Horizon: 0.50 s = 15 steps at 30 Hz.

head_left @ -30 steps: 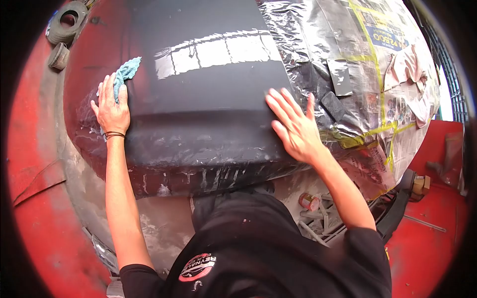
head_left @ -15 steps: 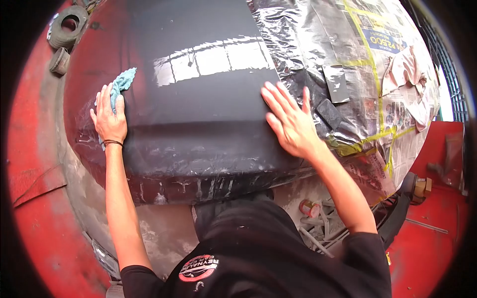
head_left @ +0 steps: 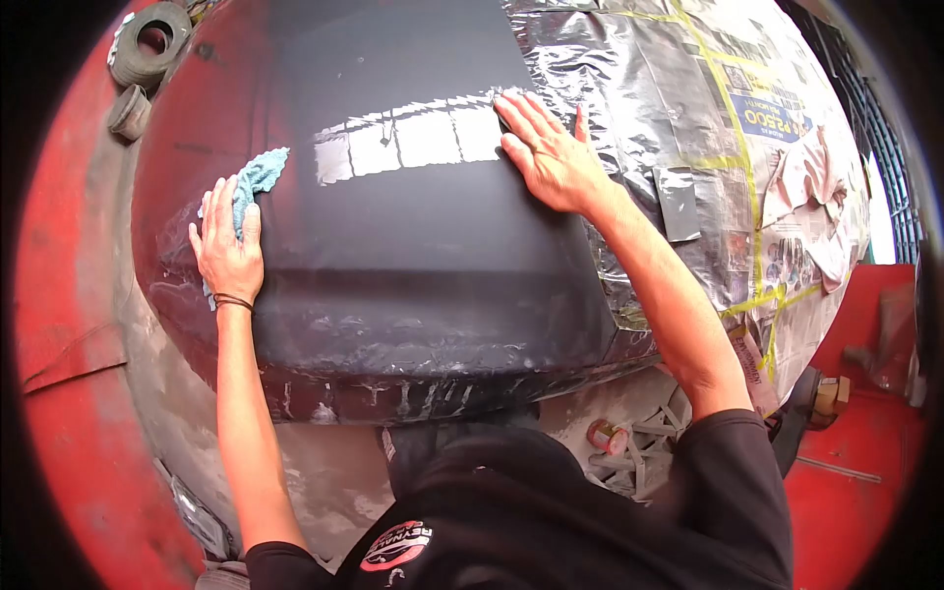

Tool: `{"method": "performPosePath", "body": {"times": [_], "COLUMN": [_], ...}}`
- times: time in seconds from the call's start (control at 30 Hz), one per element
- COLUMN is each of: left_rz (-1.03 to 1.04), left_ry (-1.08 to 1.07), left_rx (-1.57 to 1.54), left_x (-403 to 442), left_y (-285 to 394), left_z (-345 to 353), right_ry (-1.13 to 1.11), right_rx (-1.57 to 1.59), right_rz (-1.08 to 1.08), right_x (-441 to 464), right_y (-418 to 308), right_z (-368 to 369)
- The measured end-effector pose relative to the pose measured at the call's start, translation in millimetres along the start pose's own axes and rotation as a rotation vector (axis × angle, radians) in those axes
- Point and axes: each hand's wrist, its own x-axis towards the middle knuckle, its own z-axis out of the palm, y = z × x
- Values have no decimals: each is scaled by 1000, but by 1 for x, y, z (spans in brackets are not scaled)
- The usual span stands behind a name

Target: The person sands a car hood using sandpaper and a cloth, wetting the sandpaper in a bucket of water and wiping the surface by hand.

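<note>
My left hand (head_left: pixel 231 241) lies over a wet-looking turquoise cloth (head_left: pixel 261 177), pressing it to the left side of a curved dark grey and red car panel (head_left: pixel 423 226). Part of the cloth sticks out past the thumb and fingertips. On the right, my right hand (head_left: pixel 554 152) rests flat with fingers stretched and thumb apart, holding nothing. It is at the panel's edge, close to a bright window reflection and the shiny masking film (head_left: pixel 610 79). Whitish residue streaks the panel's near edge.
Newspaper masking (head_left: pixel 723 108) with yellow tape covers the right side. A dark flat sheet (head_left: pixel 678 204) and a pale rag (head_left: pixel 801 177) lie on it. Tires (head_left: pixel 149 44) stand at far left. A can (head_left: pixel 607 437) sits on the floor beside a metal frame (head_left: pixel 644 447).
My right hand has slid forward along the panel, away from my body, and its forearm now covers a small dark block. My left hand stays on the cloth in nearly the same spot.
</note>
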Motion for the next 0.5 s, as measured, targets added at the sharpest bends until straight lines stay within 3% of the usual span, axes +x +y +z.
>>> {"method": "performPosePath", "body": {"times": [0.23,0.5], "left_rz": [-1,19], "left_ry": [-7,-4], "left_rx": [-22,-33], "left_x": [3,3], "left_y": [4,1], "left_z": [-3,-4], "right_ry": [-133,-43], "right_rx": [55,11], "right_rz": [15,10], "right_x": [-118,68], "right_y": [-41,22], "right_z": [-33,16]}}
